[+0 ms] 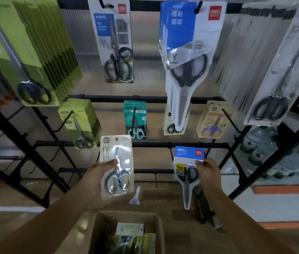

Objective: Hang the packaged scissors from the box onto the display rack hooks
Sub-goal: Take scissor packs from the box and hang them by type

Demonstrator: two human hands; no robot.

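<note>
Gripping scissor packs: left hand [97,173] cream pack [116,165], right hand [206,170] blue pack [188,162].

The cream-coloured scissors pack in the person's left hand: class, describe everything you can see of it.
The cream-coloured scissors pack is a card with a clear plastic blister and a round hanging hole near its top. Inside lie scissors with grey-and-pale handles, blades pointing up. It is upright, slightly tilted, off any hook, in front of the rack. The left hand grips its left edge, thumb across the front.

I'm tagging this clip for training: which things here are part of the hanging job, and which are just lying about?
Part of the job:
- cream scissors pack, held by left hand
- blue-topped scissors pack, held by right hand
- cardboard box
- rack bar

Lying about:
- bottles beside the rack
- clear wrapper on the floor
</note>
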